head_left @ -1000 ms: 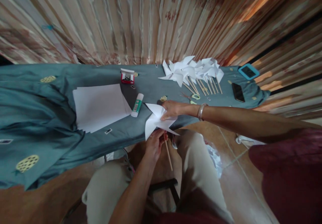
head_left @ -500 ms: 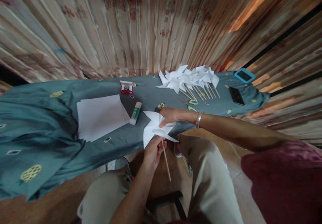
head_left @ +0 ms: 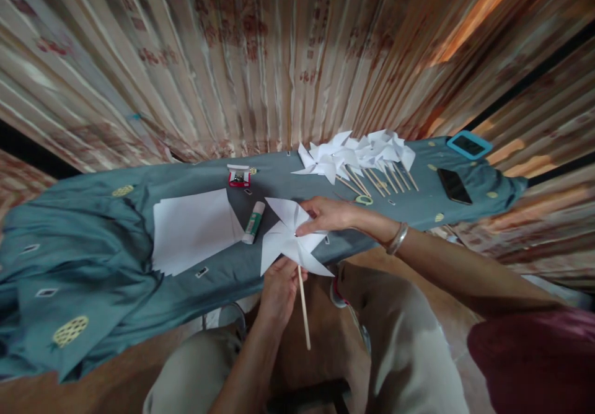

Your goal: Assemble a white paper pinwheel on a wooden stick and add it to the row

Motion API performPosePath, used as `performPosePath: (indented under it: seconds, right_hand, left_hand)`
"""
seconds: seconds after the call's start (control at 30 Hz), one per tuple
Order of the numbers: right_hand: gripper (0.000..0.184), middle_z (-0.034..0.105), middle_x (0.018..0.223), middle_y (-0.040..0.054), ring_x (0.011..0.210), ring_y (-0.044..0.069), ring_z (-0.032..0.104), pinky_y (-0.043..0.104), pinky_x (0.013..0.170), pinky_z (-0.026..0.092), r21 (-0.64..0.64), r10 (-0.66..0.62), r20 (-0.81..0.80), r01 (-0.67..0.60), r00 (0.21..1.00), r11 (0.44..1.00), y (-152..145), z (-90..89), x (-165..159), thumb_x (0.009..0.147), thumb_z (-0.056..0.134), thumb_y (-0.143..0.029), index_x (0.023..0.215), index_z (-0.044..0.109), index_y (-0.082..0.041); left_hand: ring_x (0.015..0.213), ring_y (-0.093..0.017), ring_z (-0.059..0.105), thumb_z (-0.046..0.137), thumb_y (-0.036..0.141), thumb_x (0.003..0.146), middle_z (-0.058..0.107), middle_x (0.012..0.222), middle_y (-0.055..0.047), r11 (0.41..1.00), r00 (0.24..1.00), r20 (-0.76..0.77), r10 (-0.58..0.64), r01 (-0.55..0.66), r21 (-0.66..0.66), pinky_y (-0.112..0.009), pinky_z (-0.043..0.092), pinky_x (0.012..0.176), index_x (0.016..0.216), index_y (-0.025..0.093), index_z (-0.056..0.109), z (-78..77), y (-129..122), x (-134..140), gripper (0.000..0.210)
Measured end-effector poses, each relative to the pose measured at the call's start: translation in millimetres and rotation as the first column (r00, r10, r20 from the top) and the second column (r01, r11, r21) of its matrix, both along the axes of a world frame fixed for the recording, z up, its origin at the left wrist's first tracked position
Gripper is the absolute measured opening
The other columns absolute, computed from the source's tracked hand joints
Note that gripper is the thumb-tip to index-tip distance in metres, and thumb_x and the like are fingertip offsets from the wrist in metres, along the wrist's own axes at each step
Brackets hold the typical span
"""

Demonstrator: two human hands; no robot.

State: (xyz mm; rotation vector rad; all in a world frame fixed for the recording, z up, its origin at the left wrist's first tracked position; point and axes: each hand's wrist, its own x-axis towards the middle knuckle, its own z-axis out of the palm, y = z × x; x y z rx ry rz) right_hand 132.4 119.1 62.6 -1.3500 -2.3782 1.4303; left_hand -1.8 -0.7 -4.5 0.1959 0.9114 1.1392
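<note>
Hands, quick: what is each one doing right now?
Left hand: closed on the stick under the paper pinwheel.
Right hand: fingers pinching the pinwheel's centre.

Striped, pleated curtain [head_left: 260, 61] behind a teal-draped table [head_left: 93, 259], warm orange light at right.

Single head-worn view. The camera sat above the seated person and looked forward and steeply down, so that the person's knees filled the lower edge and a long table [head_left: 93, 265] under blue-green cloth ran across the middle. A pleated curtain [head_left: 260, 48] closed the far side and took up the upper half of the frame. The left hand [head_left: 279, 287] and right hand [head_left: 328, 214] lay close below the lens, near centre. Wide-angle bending bowed the table's ends downward. No second view was available for comparison.
</note>
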Motion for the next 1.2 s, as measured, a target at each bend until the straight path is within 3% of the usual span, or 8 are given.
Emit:
performPosePath:
  seconds: [0.17,0.27,0.47,0.57,0.67,0.83,1.0,1.2]
  right_hand:
    - [0.033,0.065,0.084,0.0040,0.075,0.015,0.059,0.024,0.064,0.043,0.093,-0.084,-0.135,0.097,0.987,0.991,4,5.1,2,0.071,0.064,-0.035,0.094,0.062,-0.012]
    - [0.041,0.064,0.100,0.0075,0.092,0.018,0.058,0.028,0.079,0.044,0.218,-0.200,-0.299,0.271,0.933,0.938,4,11.3,4,0.072,0.064,-0.035,0.106,0.058,-0.013]
    - [0.036,0.055,0.122,0.0100,0.113,0.021,0.049,0.033,0.096,0.037,0.406,-0.453,-0.583,0.725,0.674,0.557,-13,3.3,16,0.080,0.055,-0.036,0.111,0.056,-0.017]
    - [0.031,0.063,0.106,0.0101,0.096,0.021,0.057,0.032,0.084,0.044,0.327,-0.554,-0.596,0.806,0.581,0.493,-28,-17.5,22,0.081,0.052,-0.037,0.103,0.060,-0.017]
    - [0.026,0.067,0.088,0.0068,0.077,0.019,0.059,0.031,0.073,0.046,0.244,-0.602,-0.495,0.764,0.627,0.597,-41,-38.9,23,0.082,0.050,-0.037,0.092,0.064,-0.018]
    - [0.022,0.065,0.086,0.0043,0.064,0.013,0.055,0.024,0.058,0.043,-0.120,-0.424,-0.483,0.422,0.766,0.899,-53,-48.3,5,0.074,0.058,-0.030,0.092,0.064,-0.017]
    - [0.019,0.061,0.073,0.0003,0.057,0.009,0.050,0.021,0.055,0.041,-0.380,-0.376,-0.528,0.184,0.762,0.907,-60,-55.9,-16,0.067,0.066,-0.027,0.081,0.062,-0.015]
    - [0.010,0.058,0.062,-0.0008,0.057,0.011,0.051,0.022,0.055,0.041,-0.250,-0.345,-0.450,0.254,0.824,0.934,-59,-71.2,-16,0.074,0.059,-0.025,0.073,0.064,-0.016]
  left_hand:
    - [0.045,-0.006,0.050,0.075,0.022,0.048,0.059,0.053,0.003,0.999,0.997,-0.075,0.030,-0.028,0.037,-0.018,0.042,0.047,0.061,0.015,0.064,9.8,13,0,0.018]
    - [0.041,-0.005,0.047,0.076,0.025,0.047,0.056,0.047,0.004,0.998,0.990,-0.136,0.044,-0.038,0.044,-0.017,0.039,0.044,0.056,0.014,0.064,15.4,23,-3,0.019]
    - [0.054,-0.009,0.055,0.076,0.021,0.047,0.065,0.060,0.002,0.983,0.974,-0.163,0.158,-0.139,0.121,-0.020,0.045,0.054,0.063,0.015,0.068,28.5,51,-11,0.019]
    - [0.063,-0.012,0.059,0.077,0.018,0.046,0.068,0.068,0.000,0.962,0.961,-0.148,0.232,-0.205,0.179,-0.022,0.045,0.058,0.067,0.016,0.067,33.3,65,-12,0.023]
    - [0.067,-0.013,0.061,0.076,0.015,0.045,0.067,0.064,0.002,0.944,0.949,-0.142,0.282,-0.247,0.220,-0.023,0.045,0.062,0.068,0.017,0.067,34.5,75,-11,0.025]
    - [0.076,-0.016,0.063,0.074,0.016,0.049,0.069,0.067,0.000,0.935,0.949,-0.158,0.272,-0.222,0.276,-0.026,0.046,0.072,0.064,0.017,0.067,33.9,82,-7,0.016]
    - [0.081,-0.018,0.064,0.073,0.018,0.052,0.069,0.066,-0.001,0.932,0.960,-0.132,0.247,-0.198,0.303,-0.027,0.046,0.076,0.065,0.016,0.068,34.6,87,0,0.015]
    - [0.077,-0.018,0.065,0.073,0.022,0.056,0.071,0.072,-0.002,0.927,0.967,-0.141,0.212,-0.153,0.344,-0.026,0.046,0.072,0.072,0.017,0.070,32.3,89,4,0.018]
